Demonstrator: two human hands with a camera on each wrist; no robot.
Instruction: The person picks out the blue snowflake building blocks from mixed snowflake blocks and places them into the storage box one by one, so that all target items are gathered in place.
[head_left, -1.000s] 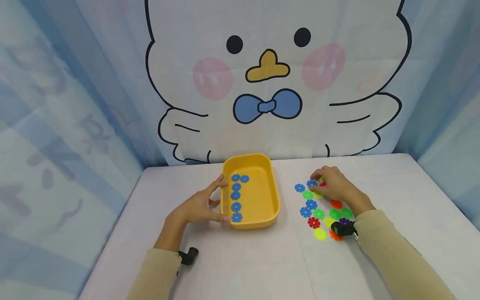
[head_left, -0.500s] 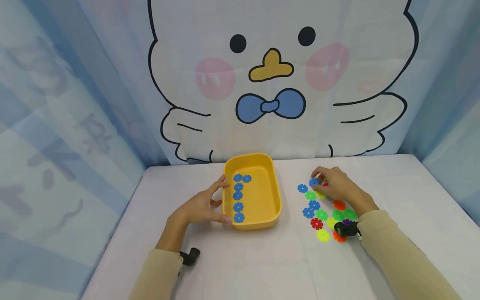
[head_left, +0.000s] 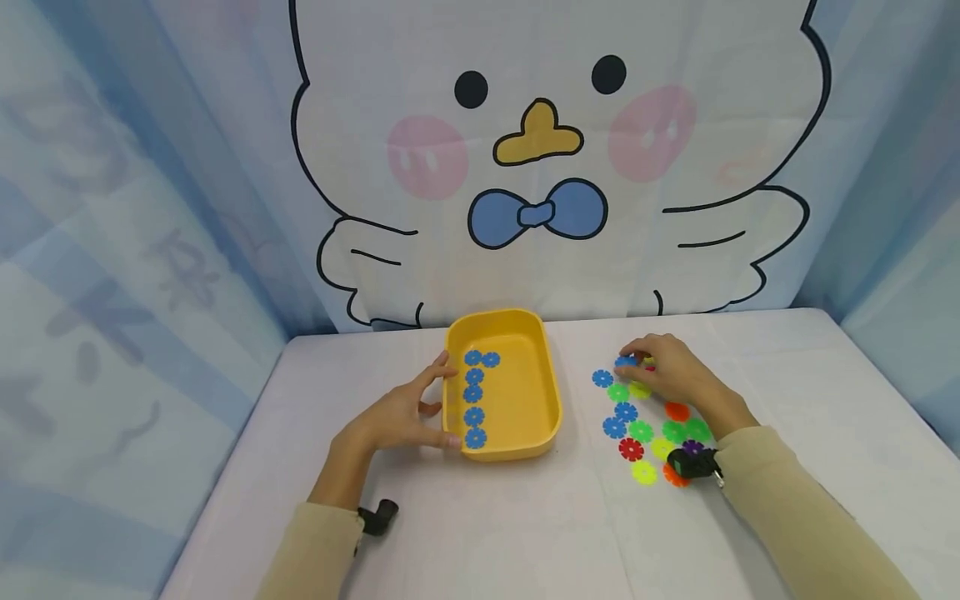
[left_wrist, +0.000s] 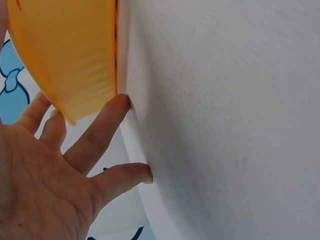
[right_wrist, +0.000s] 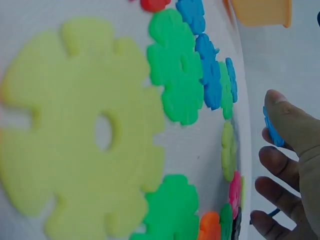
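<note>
In the head view, my left hand [head_left: 401,412] touches the left side of a yellow plastic tray [head_left: 525,446], thumb near its front corner. Its fingers spread along the tray's outer wall in the left wrist view. Flat blue snowflake discs [head_left: 473,393] lie along the tray's left inside, one more beside the farthest. On the right, my right hand [head_left: 671,367] pinches a blue snowflake disc [right_wrist: 272,130] between thumb and index finger, just above the table. Loose discs in several colours lie below and around that hand, including another blue disc [head_left: 602,378]. The hand partly hides the farthest ones.
Green discs [head_left: 641,431], a red disc [head_left: 631,449], a yellow disc [head_left: 643,472] and orange ones [head_left: 677,412] spread toward the right forearm. A white cloth covers the table [head_left: 510,533]. Printed curtains [head_left: 525,275] hang behind and at both sides.
The blue disc pinched in my right hand has risen slightly relative to the discs around it. My left hand and the tray hold their places; the head view shifts a little.
</note>
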